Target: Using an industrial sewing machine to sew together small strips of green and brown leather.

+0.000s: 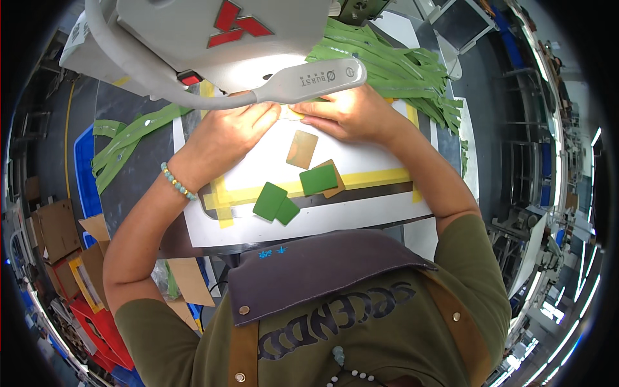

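Observation:
My left hand [240, 132], with a beaded bracelet at its wrist, is under the edge of a white sewing machine [167, 32]. Its fingers are drawn together, and their tips are partly hidden by a grey lamp [322, 79] on a bent neck. Opposite it, my right hand [348, 115] has its fingers closed at a small yellow-and-white piece [294, 114]. What the left fingers grip, if anything, is hidden. Nearer me on the white work surface [258, 169] lie a tan card-like piece [302, 149], a green piece [318, 180] overlapping another tan one, and two overlapping green pieces [271, 201].
Green zipper strips [387, 58] are heaped at the far right, hanging over the edge. More green strips [132, 138] lie at the left. Yellow tape [361, 179] borders the work surface. A blue bin [85, 168] and cardboard boxes [57, 226] stand lower left.

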Demonstrator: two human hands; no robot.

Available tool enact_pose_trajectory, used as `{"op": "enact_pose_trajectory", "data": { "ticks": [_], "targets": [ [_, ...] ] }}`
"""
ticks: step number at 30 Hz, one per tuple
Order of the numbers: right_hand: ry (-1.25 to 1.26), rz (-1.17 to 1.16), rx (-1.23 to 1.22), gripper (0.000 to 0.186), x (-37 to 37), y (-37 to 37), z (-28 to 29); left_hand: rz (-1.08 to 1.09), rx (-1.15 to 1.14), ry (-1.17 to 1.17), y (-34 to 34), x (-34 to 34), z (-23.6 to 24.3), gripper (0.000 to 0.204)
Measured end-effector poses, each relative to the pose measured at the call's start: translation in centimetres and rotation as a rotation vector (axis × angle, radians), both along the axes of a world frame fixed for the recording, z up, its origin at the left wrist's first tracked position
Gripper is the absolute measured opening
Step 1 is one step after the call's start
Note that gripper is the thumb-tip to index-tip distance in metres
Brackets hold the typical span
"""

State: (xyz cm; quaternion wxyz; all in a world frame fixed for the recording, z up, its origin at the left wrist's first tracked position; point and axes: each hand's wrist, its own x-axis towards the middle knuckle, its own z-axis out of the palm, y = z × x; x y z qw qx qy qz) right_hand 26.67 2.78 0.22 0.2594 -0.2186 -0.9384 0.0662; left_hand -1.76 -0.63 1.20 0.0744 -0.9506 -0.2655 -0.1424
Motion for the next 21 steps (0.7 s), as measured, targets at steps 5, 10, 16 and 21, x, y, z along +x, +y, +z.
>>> {"op": "enact_pose_trajectory", "data": {
  "ticks": [5, 10, 16, 21],
  "targets": [
    [-0.01, -0.003, 0.008, 0.023, -0.3, -0.1, 0.5, -0.006, 0.004, -0.01, 0.1, -0.3, 0.1, 0.04],
    [-0.011, 0.014, 0.023, 0.021, -0.5, -0.2, 1.4, -0.008, 0.043, -0.017, 0.1, -0.2, 0.2, 0.037],
    [-0.075, -0.016, 0.053, 0.026, -0.4, -0.2, 1.4, -0.023, 0.043, -0.021, 0.1, -0.1, 0.1, 0.038],
    [-0.079, -0.016, 0.077, 0.025, -0.5, -0.2, 1.7, 0.008, 0.053, 0.002, -0.1, -0.1, -0.1, 0.038]
  ]
}}
